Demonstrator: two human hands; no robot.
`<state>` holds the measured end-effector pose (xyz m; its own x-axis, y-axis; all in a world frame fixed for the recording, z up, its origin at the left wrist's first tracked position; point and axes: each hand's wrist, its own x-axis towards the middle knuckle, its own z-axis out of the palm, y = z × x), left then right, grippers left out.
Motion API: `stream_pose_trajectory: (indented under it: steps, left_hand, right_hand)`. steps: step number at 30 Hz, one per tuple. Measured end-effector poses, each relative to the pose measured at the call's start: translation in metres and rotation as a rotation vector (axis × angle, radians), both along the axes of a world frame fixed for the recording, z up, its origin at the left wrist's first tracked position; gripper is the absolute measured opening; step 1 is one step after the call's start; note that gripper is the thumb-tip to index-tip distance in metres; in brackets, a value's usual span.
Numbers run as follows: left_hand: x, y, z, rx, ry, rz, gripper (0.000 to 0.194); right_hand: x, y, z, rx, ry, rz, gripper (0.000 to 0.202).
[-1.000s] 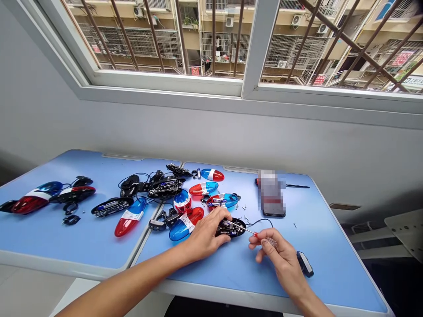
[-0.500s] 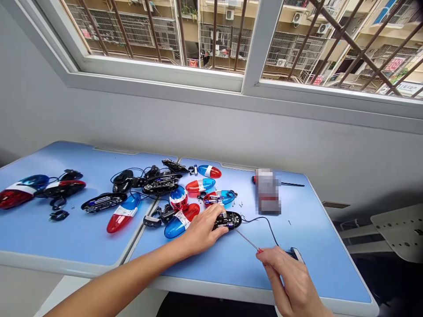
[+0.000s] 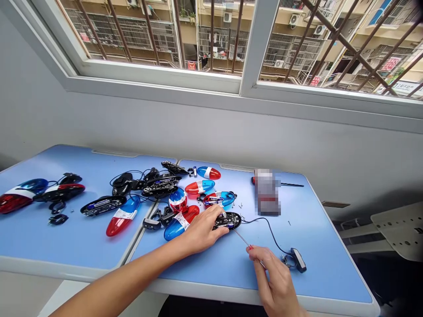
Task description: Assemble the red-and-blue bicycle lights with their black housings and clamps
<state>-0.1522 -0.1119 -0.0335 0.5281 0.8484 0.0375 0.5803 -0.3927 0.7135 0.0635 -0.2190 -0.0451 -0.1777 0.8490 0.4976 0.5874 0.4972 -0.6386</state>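
Observation:
My left hand (image 3: 206,229) grips the left part of a black oval housing (image 3: 234,220) with a circuit board and a blue battery, flat on the table. In my right hand (image 3: 272,275) is a screwdriver (image 3: 243,238) with a thin metal shaft and a red end at my fingertips; its tip meets the housing's lower right edge. A black cable (image 3: 269,226) runs from the housing to a small clamp switch (image 3: 298,259). Left of my left hand lies a blue and red cover (image 3: 175,228).
More red and blue covers (image 3: 124,215), open black housings (image 3: 103,205) and black clamps (image 3: 58,219) lie leftward. Small screws (image 3: 241,205) are behind the housing. A blurred box (image 3: 267,193) stands back right beside a black rod (image 3: 292,185). A seam divides the blue table (image 3: 317,229).
My right hand has moved left with the screwdriver, uncovering the clamp switch. My left hand stays on the housing. The view has shifted slightly.

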Motion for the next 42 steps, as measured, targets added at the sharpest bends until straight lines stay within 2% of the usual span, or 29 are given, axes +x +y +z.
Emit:
stream_pose_trajectory:
  steps: [3, 6, 10, 13, 16, 18, 20, 22, 24, 27, 31, 33, 35, 39, 42]
  left_hand:
    - [0.0, 0.001, 0.003, -0.008, 0.037, -0.002, 0.014]
    - [-0.001, 0.001, 0.006, 0.002, 0.051, -0.015, 0.013]
    - [-0.001, -0.001, 0.008, -0.038, 0.059, -0.023, 0.016]
    - [0.001, -0.004, 0.006, -0.001, 0.106, -0.048, 0.019]
    - [0.003, -0.009, 0.002, 0.116, 0.178, -0.032, 0.02]
    - [0.005, -0.012, 0.0, 0.242, 0.209, -0.023, 0.021]
    - [0.006, -0.013, -0.001, 0.335, 0.215, -0.032, 0.028]
    - [0.007, -0.013, 0.0, 0.343, 0.217, -0.039, 0.035]
    - [0.007, -0.013, 0.002, 0.289, 0.217, -0.052, 0.034]
    - [0.006, -0.011, 0.002, 0.234, 0.174, -0.073, 0.021]
    - [0.004, -0.009, -0.004, 0.283, 0.068, -0.054, 0.016]
    - [0.004, -0.009, -0.01, 0.346, 0.029, -0.048, 0.014]
    - [0.004, -0.009, -0.014, 0.458, 0.031, -0.051, 0.013]
    - [0.004, -0.007, -0.016, 0.769, 0.163, -0.044, 0.014]
    - [0.001, -0.005, -0.015, 0.98, 0.257, -0.117, 0.024]
  right_hand:
    - [-0.005, -0.006, -0.02, -0.18, 0.181, -0.129, 0.019]
    - [-0.008, -0.011, -0.029, -0.267, 0.279, -0.186, 0.022]
    - [-0.012, -0.013, -0.032, -0.113, 0.26, -0.155, 0.023]
    - [-0.012, -0.013, -0.033, 0.001, 0.203, -0.129, 0.027]
    - [-0.011, -0.011, -0.025, 0.133, 0.103, -0.093, 0.031]
    - [-0.01, -0.008, -0.012, 0.19, 0.036, -0.052, 0.033]
    - [-0.01, -0.004, 0.005, 0.162, 0.007, -0.029, 0.034]
    - [-0.01, 0.0, 0.021, 0.154, -0.005, -0.008, 0.036]
    - [-0.008, 0.003, 0.031, 0.198, -0.035, 0.031, 0.039]
    - [-0.002, 0.005, 0.032, 0.223, -0.075, 0.065, 0.041]
    - [0.004, 0.011, 0.017, 0.15, -0.06, -0.092, 0.034]
    - [0.002, 0.021, 0.01, 0.147, -0.076, -0.143, 0.032]
    - [-0.005, 0.034, 0.006, 0.177, -0.131, -0.126, 0.031]
    - [-0.017, 0.061, 0.0, 0.187, -0.294, -0.057, 0.029]
    - [-0.019, 0.075, -0.006, 0.128, -0.345, -0.024, 0.031]
